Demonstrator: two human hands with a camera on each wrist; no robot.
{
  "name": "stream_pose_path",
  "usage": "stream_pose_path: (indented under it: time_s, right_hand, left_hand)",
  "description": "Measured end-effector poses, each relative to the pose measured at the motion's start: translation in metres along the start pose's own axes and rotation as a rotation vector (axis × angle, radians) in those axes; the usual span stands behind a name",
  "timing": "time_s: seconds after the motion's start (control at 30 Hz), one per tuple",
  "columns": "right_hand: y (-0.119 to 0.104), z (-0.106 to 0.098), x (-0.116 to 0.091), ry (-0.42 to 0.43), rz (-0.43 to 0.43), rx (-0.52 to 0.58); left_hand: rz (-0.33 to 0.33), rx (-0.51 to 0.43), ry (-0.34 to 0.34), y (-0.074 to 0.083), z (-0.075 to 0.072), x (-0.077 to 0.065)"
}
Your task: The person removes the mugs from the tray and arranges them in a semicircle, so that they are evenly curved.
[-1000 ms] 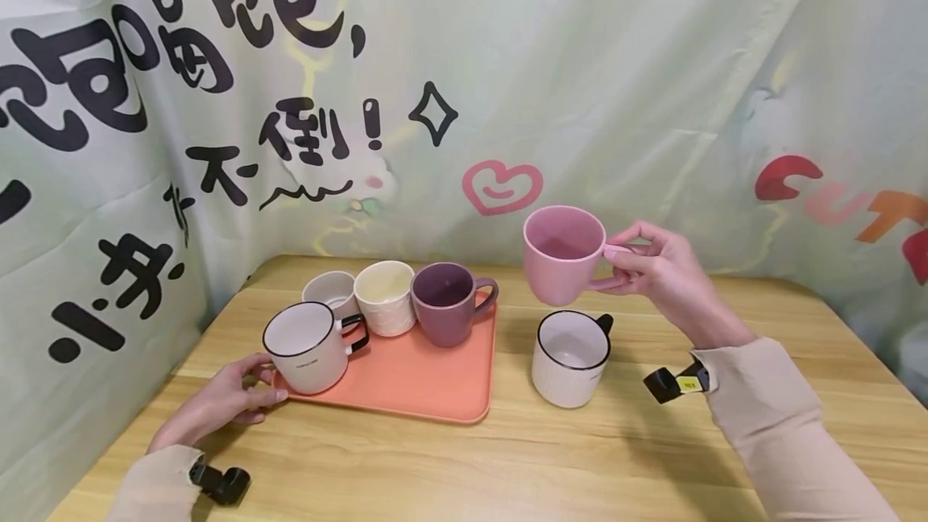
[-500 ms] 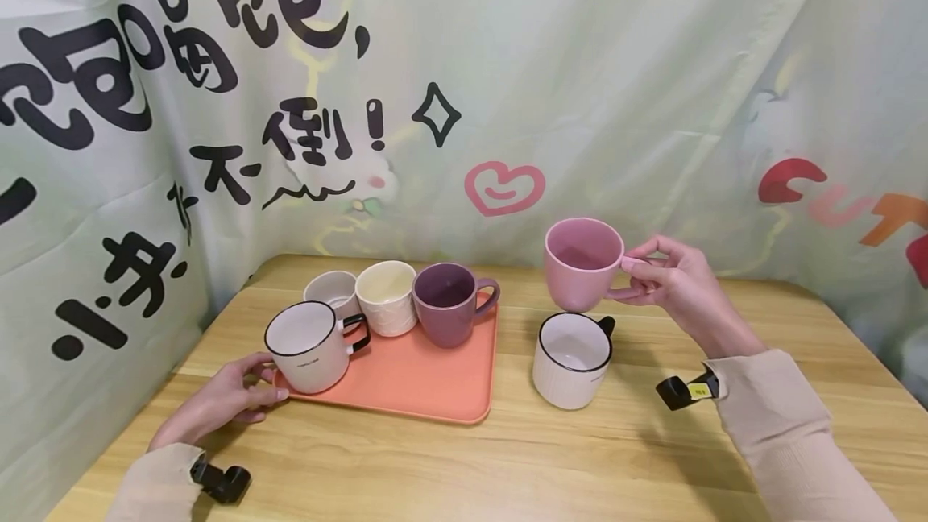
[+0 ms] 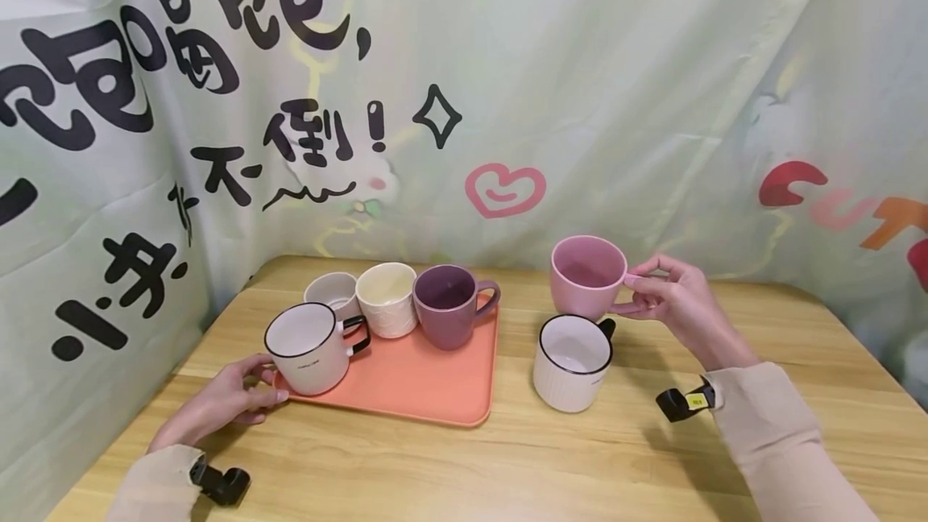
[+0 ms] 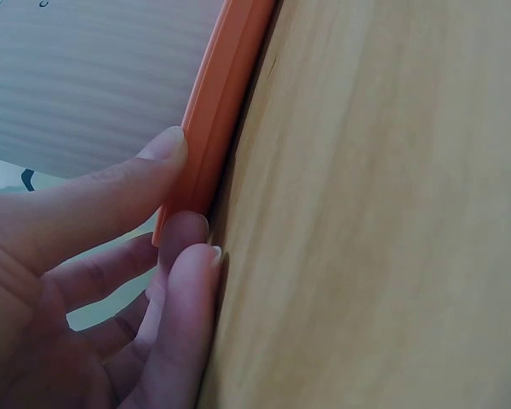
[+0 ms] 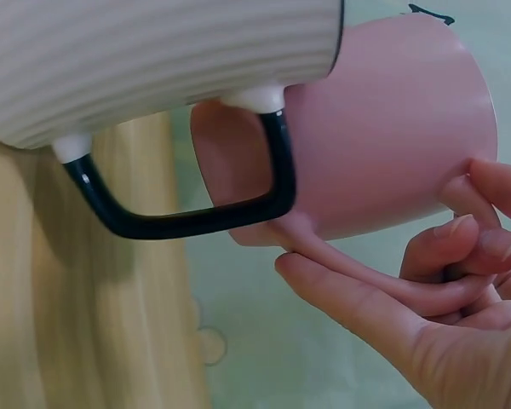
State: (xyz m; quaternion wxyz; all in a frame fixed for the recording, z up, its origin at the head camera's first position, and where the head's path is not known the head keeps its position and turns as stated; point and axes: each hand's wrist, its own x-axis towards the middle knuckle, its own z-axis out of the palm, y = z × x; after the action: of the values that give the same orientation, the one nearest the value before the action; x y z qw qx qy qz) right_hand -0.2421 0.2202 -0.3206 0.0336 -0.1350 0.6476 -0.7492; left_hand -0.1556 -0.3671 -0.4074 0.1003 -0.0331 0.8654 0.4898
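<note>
Pink mug (image 3: 586, 295) lower now, right fingers (image 5: 358, 307) holding handle (image 5: 426, 298); tray (image 3: 416, 381) unmoved.

Black cameras (image 3: 234, 486) jut from beige sleeves (image 3: 768, 413), one bearing a yellow label (image 3: 697, 401).

Pink mug (image 5: 400, 128), handle (image 5: 375, 279) in right hand (image 5: 443, 345), behind 1 white mug (image 5: 162, 60), perhaps in contact

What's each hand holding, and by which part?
Right hand: the pink mug, by its handle. Left hand: the orange tray, pinched at its near left corner.
</note>
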Motion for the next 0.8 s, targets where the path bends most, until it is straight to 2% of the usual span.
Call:
stream_pose_path:
  time_s: [0.47, 0.63, 0.8]
  right_hand:
    - [0.026, -0.013, 0.001, 0.038, 0.063, -0.037]
    - [0.04, -0.02, 0.002, 0.021, 0.103, -0.033]
    - [0.05, -0.021, 0.003, -0.034, 0.115, -0.037]
  left_hand:
    - [-0.009, -0.022, -0.005, -0.002, 0.002, 0.0]
    - [-0.009, -0.01, -0.001, -0.002, 0.001, 0.0]
    - [-0.009, 0.0, 0.003, -0.002, 0.0, 0.0]
